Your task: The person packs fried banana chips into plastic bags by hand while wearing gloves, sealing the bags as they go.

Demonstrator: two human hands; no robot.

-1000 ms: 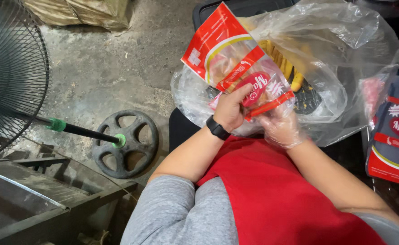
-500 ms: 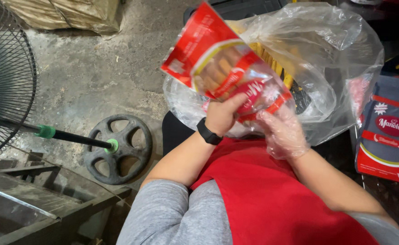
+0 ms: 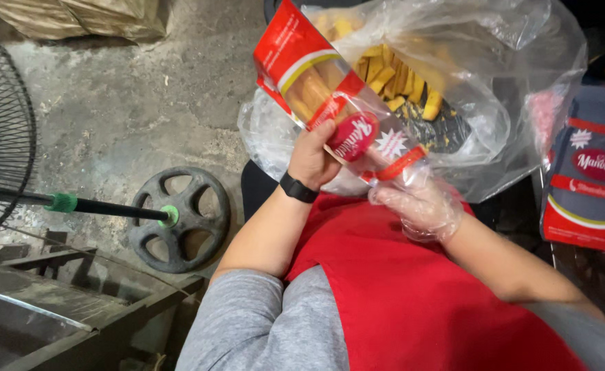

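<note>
My left hand, with a black wristband, grips the middle of a long red and clear snack packet that tilts up to the left. Pale stick-shaped pieces show through its clear part. My right hand, in a thin clear plastic glove, holds the packet's lower end. Behind the packet lies a big clear plastic bag with several yellow stick pieces in it. A red apron covers my lap below both hands.
A stack of red and blue printed packets lies at the right. A fan's round black base and its green-capped pole stand on the concrete floor at the left, with the fan's wire guard at the far left. A metal frame fills the lower left.
The packet has swung up and to the left and now stands more upright in my hands. My right hand has slipped down to its lower end.
</note>
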